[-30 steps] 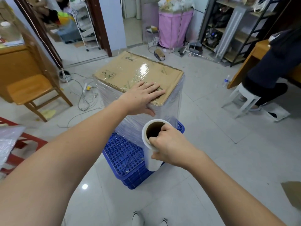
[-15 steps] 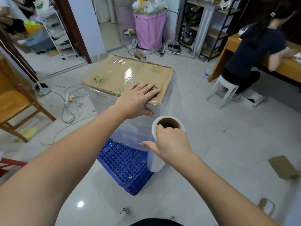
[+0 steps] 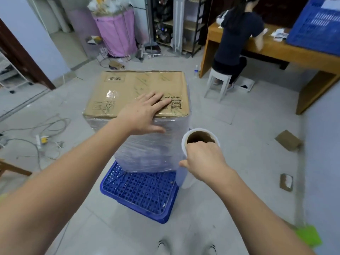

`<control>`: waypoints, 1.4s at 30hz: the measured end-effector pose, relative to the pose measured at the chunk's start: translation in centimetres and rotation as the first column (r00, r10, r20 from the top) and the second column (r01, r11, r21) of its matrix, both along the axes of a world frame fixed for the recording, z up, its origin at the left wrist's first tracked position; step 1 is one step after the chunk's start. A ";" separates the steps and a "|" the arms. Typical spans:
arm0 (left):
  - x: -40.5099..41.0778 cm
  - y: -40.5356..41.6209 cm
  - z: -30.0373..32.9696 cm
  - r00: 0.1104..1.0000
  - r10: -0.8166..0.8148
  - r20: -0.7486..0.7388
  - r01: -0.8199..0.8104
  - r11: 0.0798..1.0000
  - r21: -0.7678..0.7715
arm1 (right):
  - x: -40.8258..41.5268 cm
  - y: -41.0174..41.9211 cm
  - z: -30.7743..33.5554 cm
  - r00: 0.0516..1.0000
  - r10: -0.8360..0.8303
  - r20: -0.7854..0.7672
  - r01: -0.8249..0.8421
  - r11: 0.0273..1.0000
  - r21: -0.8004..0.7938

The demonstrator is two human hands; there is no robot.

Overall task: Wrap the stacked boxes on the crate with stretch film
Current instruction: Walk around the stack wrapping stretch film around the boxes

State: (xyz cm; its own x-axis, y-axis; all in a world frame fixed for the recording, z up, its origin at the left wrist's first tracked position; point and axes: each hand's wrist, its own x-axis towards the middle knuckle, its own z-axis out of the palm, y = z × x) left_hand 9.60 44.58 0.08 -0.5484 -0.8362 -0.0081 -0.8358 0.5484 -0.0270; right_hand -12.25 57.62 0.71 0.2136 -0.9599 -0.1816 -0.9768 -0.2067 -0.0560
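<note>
Film roll (image 3: 185, 162), lower right of centre, is being grasped by the right hand (image 3: 204, 159); left hand (image 3: 145, 113) is pressing flat, fingers released, on the centred boxes (image 3: 138, 89). Overpulling is risking shifting them off the crate (image 3: 139, 196).

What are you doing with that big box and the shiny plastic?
A person is wrapping the boxes on the blue crate in stretch film. The left hand lies flat on the cardboard top, near its front edge, with the thumb against the wrapped side. The right hand grips the film roll by its top end, upright beside the stack's front right corner. The sides are already covered in film; the top is mostly bare cardboard.
</note>
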 end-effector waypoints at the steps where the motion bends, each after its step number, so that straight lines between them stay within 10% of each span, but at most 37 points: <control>1: -0.1 0.1 -0.1 1.000 0.000 -0.007 0.000 1.000 -0.016 | 0.0 0.3 0.1 1.000 -0.010 0.009 0.010 1.000 -0.013; 12: -0.6 -0.1 -0.6 1.000 0.019 -0.001 -0.019 0.998 -0.055 | -1.5 0.4 -0.7 0.990 -0.142 -0.014 0.136 0.973 -0.187; 18: -0.9 -0.5 -0.4 1.000 0.022 0.022 -0.020 0.999 -0.050 | -0.7 2.1 -0.4 0.971 0.221 -0.092 -0.240 0.901 -0.362; 28: -0.4 0.3 -0.5 0.999 0.033 0.022 -0.032 0.998 -0.057 | 2.0 5.3 0.4 0.792 0.610 -0.026 -0.604 0.777 -0.176; 42: -0.6 0.2 -0.5 1.000 0.028 0.015 -0.027 0.998 -0.058 | 5.0 7.7 1.1 0.973 0.220 0.061 -0.202 0.953 -0.224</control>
State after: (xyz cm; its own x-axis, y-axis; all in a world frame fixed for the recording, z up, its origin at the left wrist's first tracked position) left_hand 9.01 44.82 -0.41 -0.5255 -0.8502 0.0324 -0.8497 0.5224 -0.0714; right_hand -7.26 65.28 1.81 0.4212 -0.9055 0.0519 -0.9031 -0.4240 -0.0677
